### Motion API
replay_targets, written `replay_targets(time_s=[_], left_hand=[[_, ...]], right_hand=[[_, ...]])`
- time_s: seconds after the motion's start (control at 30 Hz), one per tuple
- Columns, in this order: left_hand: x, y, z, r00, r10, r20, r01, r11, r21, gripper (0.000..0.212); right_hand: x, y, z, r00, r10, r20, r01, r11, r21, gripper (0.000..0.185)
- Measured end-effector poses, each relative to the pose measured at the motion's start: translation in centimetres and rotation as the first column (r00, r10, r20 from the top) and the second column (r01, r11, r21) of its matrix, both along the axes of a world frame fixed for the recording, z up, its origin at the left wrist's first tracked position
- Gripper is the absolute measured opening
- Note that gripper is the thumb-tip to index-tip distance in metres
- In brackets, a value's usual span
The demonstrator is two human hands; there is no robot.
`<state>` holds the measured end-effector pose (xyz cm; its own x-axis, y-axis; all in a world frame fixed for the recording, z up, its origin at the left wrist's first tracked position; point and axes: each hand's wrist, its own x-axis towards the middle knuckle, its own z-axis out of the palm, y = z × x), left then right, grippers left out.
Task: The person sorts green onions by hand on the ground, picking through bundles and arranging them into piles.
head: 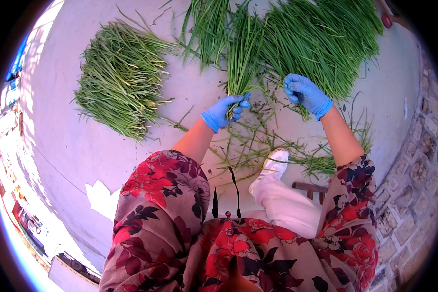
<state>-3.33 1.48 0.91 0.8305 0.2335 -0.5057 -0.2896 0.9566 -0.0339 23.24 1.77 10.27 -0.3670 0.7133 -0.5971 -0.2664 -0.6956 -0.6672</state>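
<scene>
In the head view, my left hand (229,110), in a blue glove, is closed around the lower ends of a bunch of long green leafy stalks (241,62), which fan out away from me. My right hand (304,91), also gloved in blue, is to the right of the bunch with its fingers curled; thin bits of stalk show at its fingertips, but whether it grips them is unclear. Just beyond it lies a large heap of the same green stalks (317,43). Loose stalks (248,146) are scattered on the floor below both hands.
A neat pile of stalks (122,78) lies to the left on the pale concrete floor (69,146). A white shoe (277,162) stands among the loose stalks, near a small wooden stool (310,188). A torn white sheet (100,197) is at lower left, a stone wall (405,204) at right.
</scene>
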Motion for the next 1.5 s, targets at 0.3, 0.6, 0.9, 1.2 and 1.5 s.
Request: replay_targets(time_s=[0.3,0.6,0.9,1.2,1.5], left_hand=[[0.8,-0.5,0.5,0.995,0.022,-0.093,-0.009,0.990,0.144,0.028],[2.0,-0.3,1.6,0.961,0.255,-0.105,-0.265,0.959,-0.096,0.033],[0.6,-0.6,-3.6,0.967,0.249,-0.057,-0.235,0.954,0.189,0.031],[0.1,0.8,-0.2,0.990,0.133,-0.053,-0.136,0.989,-0.059,0.039],[1.5,0.2,-0.1,0.978,0.091,-0.187,-0.091,0.996,0.011,0.033]], right_hand=[[-4.1,0.1,-2.4,0.926,-0.258,-0.275,0.245,0.966,-0.080,0.010],[-7.6,-5.2,-1.2,0.985,0.169,0.022,-0.163,0.971,-0.172,0.009],[-11.9,-10.0,-1.2,0.672,0.732,0.110,-0.706,0.678,-0.203,0.019],[-10.6,-6.2,-0.5,0.276,0.437,0.856,-0.770,0.633,-0.075,0.031],[-9.1,-3.1,-2.6,0.522,-0.083,0.849,-0.504,0.773,0.385,0.018]])
